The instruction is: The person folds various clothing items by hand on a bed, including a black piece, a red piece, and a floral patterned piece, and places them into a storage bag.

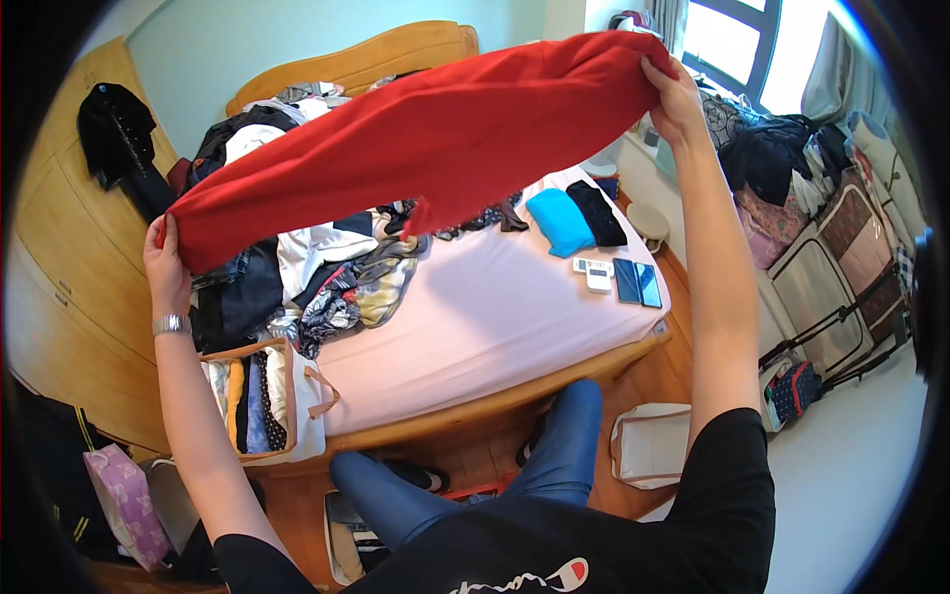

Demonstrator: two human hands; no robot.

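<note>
Holding: red garment stretched in the air between both hands, above the bed.
Left hand: closed on the garment's lower left end, fingers wrapped round the edge; a metal watch sits on the wrist.
Right hand: closed on the upper right end, raised higher and farther out, near the window.
Long axis: runs from lower left up to upper right, a slant, cloth pulled fairly taut with a slight sag along the bottom edge.
Nearer hand: neither, both are at the ends; the middle of the cloth hangs free, well apart from either hand.
Below the cloth: pile of clothes on the left part of the bed, bare sheet on the right part.
Beside the bed: open bag of folded clothes by the left corner.
Also on the sheet: blue folded item, black folded item, two phones, a small white remote.
Hidden: the garment's kind and shape cannot be told; sleeves or legs do not show. It covers part of the headboard and the back of the pile.
Cut off: fingertips of both hands are buried in the cloth.
</note>
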